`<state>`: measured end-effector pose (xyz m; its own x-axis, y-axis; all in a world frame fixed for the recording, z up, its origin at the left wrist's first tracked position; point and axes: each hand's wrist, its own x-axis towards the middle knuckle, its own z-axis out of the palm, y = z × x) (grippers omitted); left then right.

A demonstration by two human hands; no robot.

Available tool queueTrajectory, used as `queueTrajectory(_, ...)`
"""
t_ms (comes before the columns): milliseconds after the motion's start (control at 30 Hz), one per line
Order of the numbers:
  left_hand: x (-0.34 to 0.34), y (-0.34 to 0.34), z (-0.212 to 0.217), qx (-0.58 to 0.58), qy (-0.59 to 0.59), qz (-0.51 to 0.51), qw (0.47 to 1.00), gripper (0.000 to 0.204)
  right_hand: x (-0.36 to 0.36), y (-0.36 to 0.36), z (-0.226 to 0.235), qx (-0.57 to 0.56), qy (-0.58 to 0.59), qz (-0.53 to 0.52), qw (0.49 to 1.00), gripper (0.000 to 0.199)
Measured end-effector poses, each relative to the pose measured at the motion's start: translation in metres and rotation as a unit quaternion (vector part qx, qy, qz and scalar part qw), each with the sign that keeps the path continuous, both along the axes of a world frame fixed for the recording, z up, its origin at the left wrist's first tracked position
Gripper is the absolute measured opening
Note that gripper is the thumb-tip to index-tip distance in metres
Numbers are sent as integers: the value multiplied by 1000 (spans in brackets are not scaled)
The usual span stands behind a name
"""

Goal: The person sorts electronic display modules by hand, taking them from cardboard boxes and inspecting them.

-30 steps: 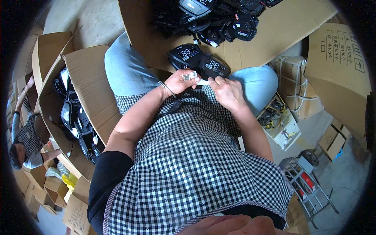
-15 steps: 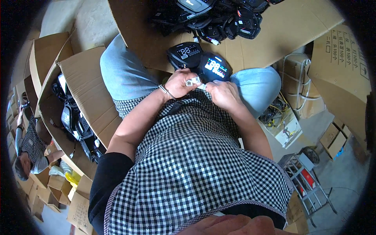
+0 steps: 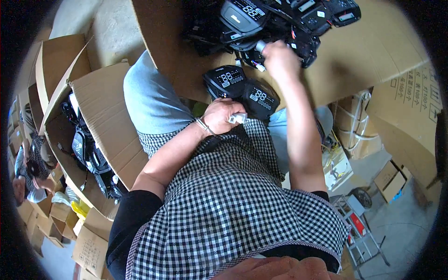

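My left hand [image 3: 223, 116] is closed around white plastic wire connectors [image 3: 238, 117] above my lap. Just past it lie two black digital display units, one on the left [image 3: 225, 80] and one on the right [image 3: 260, 99], with pale digits on their faces. Stretched out over a heap of similar black units [image 3: 242, 18] is my right hand [image 3: 282, 60]. Motion smears its fingers. A short grey piece [image 3: 260, 45] shows at its fingertips, and whether it is gripped I cannot tell. Wires below the connectors are mostly hidden by my left hand.
The heap rests on a cardboard sheet [image 3: 364, 70]. An open carton [image 3: 100, 116] with more black units stands at my left. On the right are a printed carton [image 3: 410, 107], a white panel with wires [image 3: 338, 170] and a metal step stool [image 3: 361, 228]. Another person [image 3: 35, 172] sits far left.
My right hand has left the connectors and moved up and right to the heap. The right display has gone from brightly coloured to dim. My left hand still holds white connectors.
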<state>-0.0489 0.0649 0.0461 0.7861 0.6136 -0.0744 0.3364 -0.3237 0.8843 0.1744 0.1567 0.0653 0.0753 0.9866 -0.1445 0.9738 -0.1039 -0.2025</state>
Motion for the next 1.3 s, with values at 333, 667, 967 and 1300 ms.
queueTrajectory(333,1,0,9,25,69,28,997,20,-4,-34,-105,-216,87,79,969,19)
queueTrajectory(667,-1,2,-8,85,96,40,991,24,-5,-20,-148,-245,218,7,945,19)
queueTrajectory(967,-20,4,-8,150,165,190,956,25,-9,-98,-23,-90,226,50,969,13)
queueTrajectory(1300,-11,1,-26,-44,-101,-24,994,26,-38,-172,-13,-40,488,42,871,22)
